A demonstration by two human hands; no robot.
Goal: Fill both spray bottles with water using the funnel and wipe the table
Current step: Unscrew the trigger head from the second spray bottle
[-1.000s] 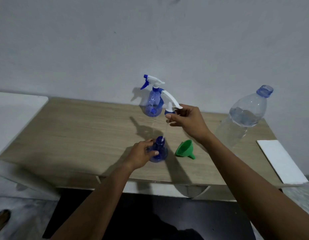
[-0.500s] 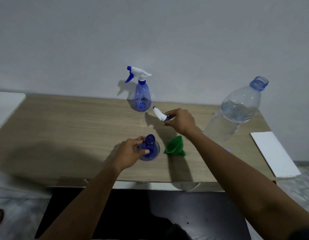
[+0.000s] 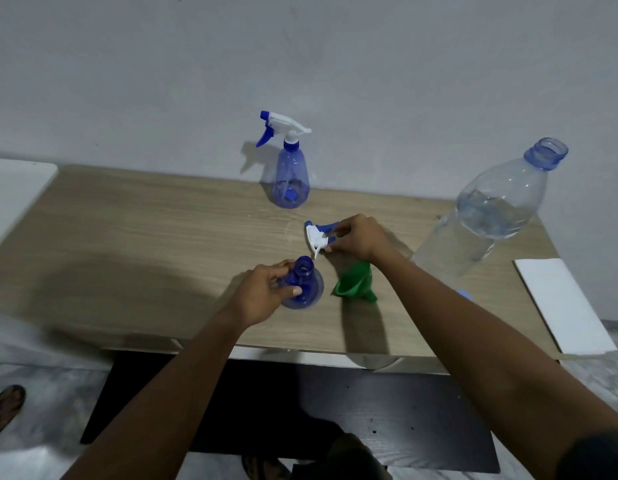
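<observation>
My left hand (image 3: 266,289) grips an open blue spray bottle (image 3: 305,287) standing near the table's front edge, its neck uncapped. My right hand (image 3: 357,237) holds the white and blue spray head (image 3: 318,235) down at the tabletop, just behind that bottle. A green funnel (image 3: 354,282) lies on its side to the right of the open bottle, under my right wrist. A second blue spray bottle (image 3: 290,178) with its head on stands at the back by the wall. A large clear water bottle (image 3: 491,209), uncapped and partly full, stands at the right.
The wooden table (image 3: 144,244) runs along a grey wall. A white cloth or pad (image 3: 560,303) lies at its right end. A small blue cap (image 3: 465,294) peeks out behind my right forearm. A white surface (image 3: 13,192) adjoins the left end.
My right hand has lowered the removed spray head from above the open bottle down to the tabletop. My left hand stays on the open bottle.
</observation>
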